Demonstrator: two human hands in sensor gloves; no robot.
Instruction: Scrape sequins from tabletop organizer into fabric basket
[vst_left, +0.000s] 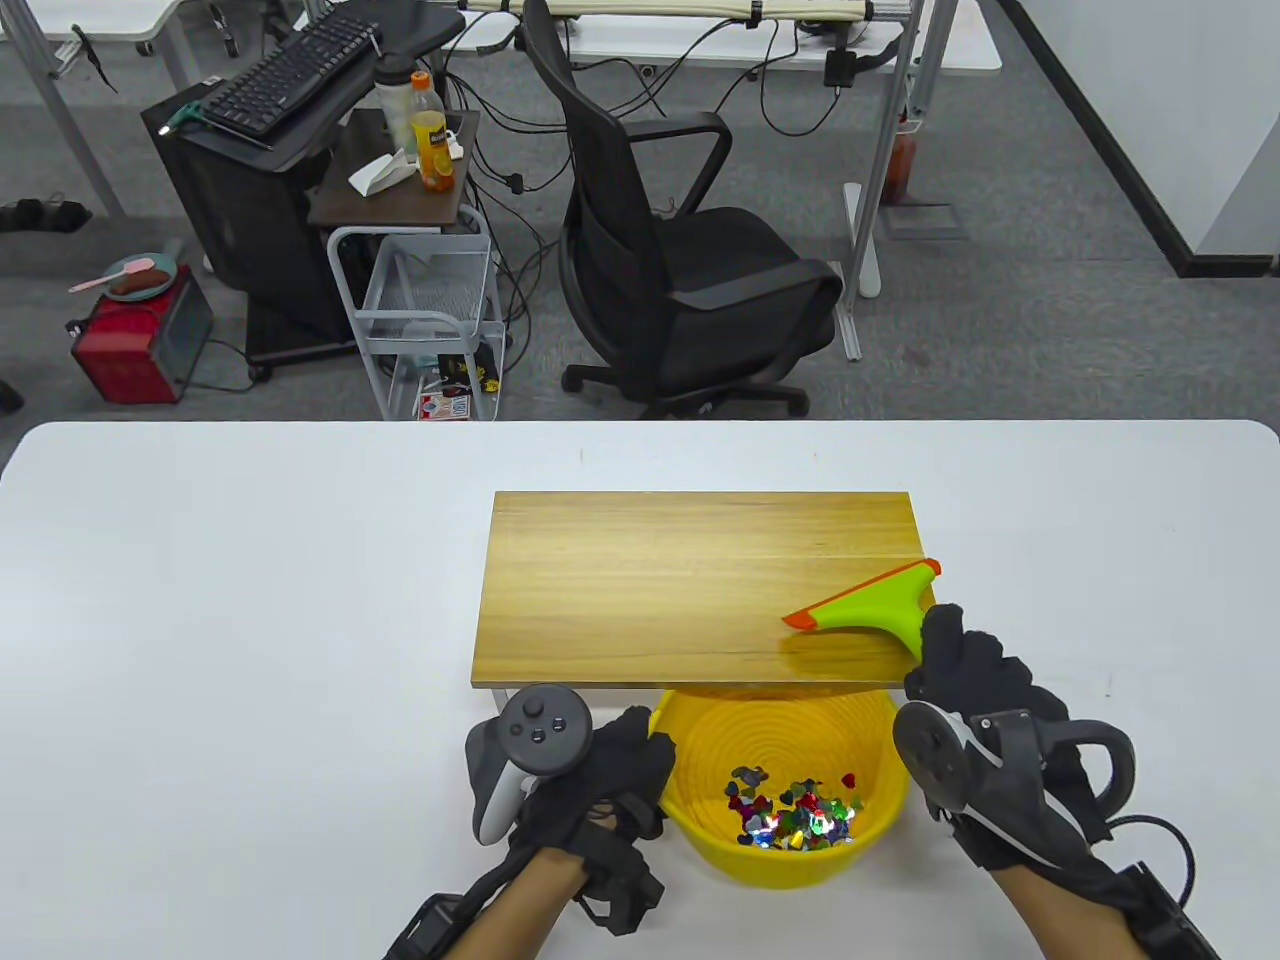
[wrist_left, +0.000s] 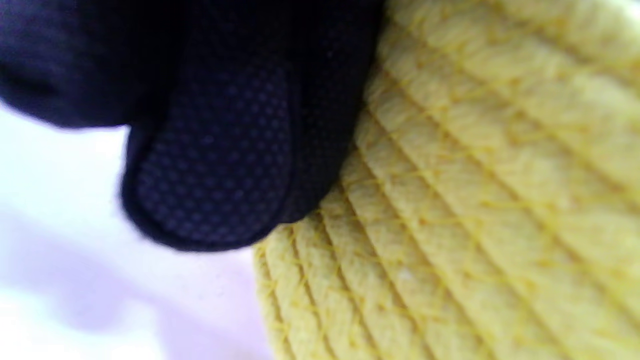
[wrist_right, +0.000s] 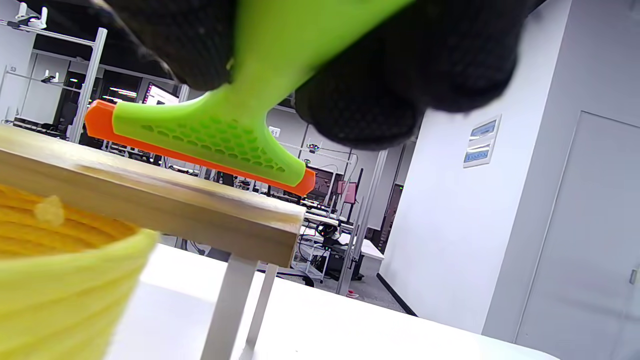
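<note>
Green honeycomb-patterned scraper (vst_left: 880, 605) with orange blade; yellow ribbed basket (vst_left: 690, 800); multicoloured sequins (vst_left: 795, 808); light-wood organizer (vst_left: 650, 590)

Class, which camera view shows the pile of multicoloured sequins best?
The table view: the multicoloured sequins lie in full sight inside the yellow woven fabric basket. Both wrist views show only the basket's wall, no sequins.

Black office chair (vst_left: 690, 250), wire cart (vst_left: 425, 310), keyboard (vst_left: 290, 75) (orange bottle (vst_left: 432, 135) beside it), red box (vst_left: 135, 335).
</note>
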